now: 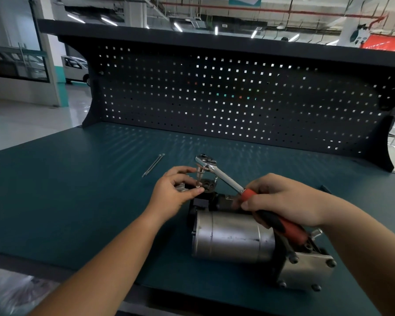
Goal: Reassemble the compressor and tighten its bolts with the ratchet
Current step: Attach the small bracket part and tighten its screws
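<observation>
Head view shows the compressor (233, 238) lying on its side on the desk (78, 183), with its silver cylinder near the person and its black end farther off. Above that far end the ratchet (224, 176) sits on a long bolt (199, 177), which stands roughly upright and looks barely started. If the socket leans, the bolt may well cross-thread or the ratchet slip off its head. A hard pull could also shift the compressor, since nothing visibly clamps it. The left hand (176, 190), at the compressor's far left, has a half-closed grip, with forefinger and thumb curled about the bolt to steady it. Whether both touch it is hard to tell. The right hand (281, 201), above the cylinder, has its grip closed round the ratchet's red-and-black handle. Two spare bolts (153, 165) lie beyond the compressor to its left, well apart from it.
</observation>
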### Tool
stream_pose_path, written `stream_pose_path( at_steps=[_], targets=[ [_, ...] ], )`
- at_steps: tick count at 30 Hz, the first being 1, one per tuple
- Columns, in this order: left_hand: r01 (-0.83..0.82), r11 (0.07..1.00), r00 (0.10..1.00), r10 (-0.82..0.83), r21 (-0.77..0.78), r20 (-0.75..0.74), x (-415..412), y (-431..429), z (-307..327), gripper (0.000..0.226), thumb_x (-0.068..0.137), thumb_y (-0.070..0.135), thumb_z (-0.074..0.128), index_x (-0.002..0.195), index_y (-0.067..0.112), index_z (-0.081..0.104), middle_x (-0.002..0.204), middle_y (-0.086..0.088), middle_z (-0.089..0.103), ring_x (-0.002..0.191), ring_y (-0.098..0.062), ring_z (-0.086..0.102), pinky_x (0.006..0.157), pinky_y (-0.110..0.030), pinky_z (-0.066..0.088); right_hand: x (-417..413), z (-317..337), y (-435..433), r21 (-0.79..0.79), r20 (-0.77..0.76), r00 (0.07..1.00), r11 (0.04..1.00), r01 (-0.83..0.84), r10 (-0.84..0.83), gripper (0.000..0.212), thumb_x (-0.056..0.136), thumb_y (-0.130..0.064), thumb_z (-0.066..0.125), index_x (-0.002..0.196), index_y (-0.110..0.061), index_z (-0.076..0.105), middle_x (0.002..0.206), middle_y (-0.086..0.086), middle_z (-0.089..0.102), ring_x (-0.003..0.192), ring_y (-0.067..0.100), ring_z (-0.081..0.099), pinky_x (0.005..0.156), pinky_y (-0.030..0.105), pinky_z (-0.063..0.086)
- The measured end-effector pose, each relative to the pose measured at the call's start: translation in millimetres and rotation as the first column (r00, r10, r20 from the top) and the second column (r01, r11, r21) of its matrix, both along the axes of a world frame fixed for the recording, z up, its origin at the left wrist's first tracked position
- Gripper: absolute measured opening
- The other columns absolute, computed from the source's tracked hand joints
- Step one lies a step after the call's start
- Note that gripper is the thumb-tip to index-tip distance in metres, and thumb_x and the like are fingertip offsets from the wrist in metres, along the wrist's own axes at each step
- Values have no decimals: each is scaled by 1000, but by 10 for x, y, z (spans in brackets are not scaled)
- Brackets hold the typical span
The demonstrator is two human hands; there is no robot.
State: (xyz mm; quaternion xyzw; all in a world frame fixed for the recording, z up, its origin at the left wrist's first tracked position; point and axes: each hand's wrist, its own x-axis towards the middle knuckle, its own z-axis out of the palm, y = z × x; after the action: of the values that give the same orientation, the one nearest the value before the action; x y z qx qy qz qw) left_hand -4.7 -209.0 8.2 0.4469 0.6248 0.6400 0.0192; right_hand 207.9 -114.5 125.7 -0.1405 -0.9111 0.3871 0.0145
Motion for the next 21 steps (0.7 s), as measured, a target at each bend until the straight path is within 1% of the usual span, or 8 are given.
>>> stream_pose_path(
  at_steps=[4, 7, 9, 12, 15, 17, 18, 21],
  targets=[
    [-16, 1000, 1000, 16, 22, 18, 25, 13, -37, 22, 70, 9, 80, 70, 27, 69, 109, 11, 60, 103, 0, 58, 95, -36, 45, 52, 6, 30, 4, 22, 1000, 1000, -2, 2, 20, 89, -17, 59, 95, 0, 67, 53, 1, 58, 49, 12, 53, 50, 20, 44],
    [0, 999, 1000, 0, 36, 10, 23, 19, -41, 25, 71, 7, 79, 73, 30, 70, 108, 11, 58, 106, -3, 57, 95, -34, 44, 60, -2, -3, 9, 21, 1000, 1000, -19, 19, 28, 83, -29, 62, 93, -4, 68, 54, 0, 59, 50, 12, 53, 52, 21, 45],
    [33, 997, 999, -36, 73, 32, 26, 29, -34, 30, 71, 4, 77, 71, 33, 71, 104, 12, 58, 101, 2, 57, 92, -29, 44, 52, -5, -25, 33, 2, 999, 999, -38, 38, 25, 81, -29, 63, 91, -8, 70, 55, -2, 59, 51, 9, 54, 52, 19, 44],
    [32, 995, 998, -37, 95, 54, 26, 52, -27, 39, 71, 3, 77, 63, 41, 72, 99, 14, 59, 94, 9, 57, 88, -22, 42, 21, -33, -19, 35, -19, 999, 999, -34, 35, 22, 86, -24, 63, 92, -4, 69, 53, -3, 58, 49, 8, 53, 51, 18, 43],
    [35, 995, 998, -40, 91, 49, 32, 43, -27, 41, 71, 6, 76, 66, 46, 73, 101, 13, 59, 98, 6, 57, 92, -25, 45, 18, -42, -1, -17, 2, 1000, 1000, -17, 17, 29, 88, -21, 59, 96, 7, 64, 51, 0, 56, 46, 11, 50, 49, 19, 42],
    [34, 995, 998, -38, 99, 46, 33, 30, -31, 38, 73, 4, 75, 68, 42, 73, 102, 12, 59, 98, 6, 58, 91, -23, 44, 25, -19, 27, -10, 35, 999, 999, -30, 31, 30, 88, -19, 59, 98, 8, 63, 52, 0, 56, 46, 11, 50, 49, 19, 42],
    [30, 994, 998, -35, 109, 47, 38, 26, -26, 36, 74, 4, 75, 74, 40, 72, 104, 11, 59, 97, 6, 58, 89, -20, 44, 19, 8, 40, -12, 53, 998, 999, -44, 44, 31, 88, -22, 60, 98, 7, 64, 52, 0, 57, 46, 11, 51, 49, 18, 42],
    [65, 987, 995, -75, 145, 63, 55, 34, 38, 27, 76, 8, 71, 91, 30, 66, 108, 9, 60, 99, 2, 59, 90, -16, 45, -24, 105, 69, -34, 93, 993, 997, -63, 66, 40, 74, -34, 61, 96, -1, 69, 55, 1, 57, 49, 11, 52, 51, 21, 42]
  ],
)
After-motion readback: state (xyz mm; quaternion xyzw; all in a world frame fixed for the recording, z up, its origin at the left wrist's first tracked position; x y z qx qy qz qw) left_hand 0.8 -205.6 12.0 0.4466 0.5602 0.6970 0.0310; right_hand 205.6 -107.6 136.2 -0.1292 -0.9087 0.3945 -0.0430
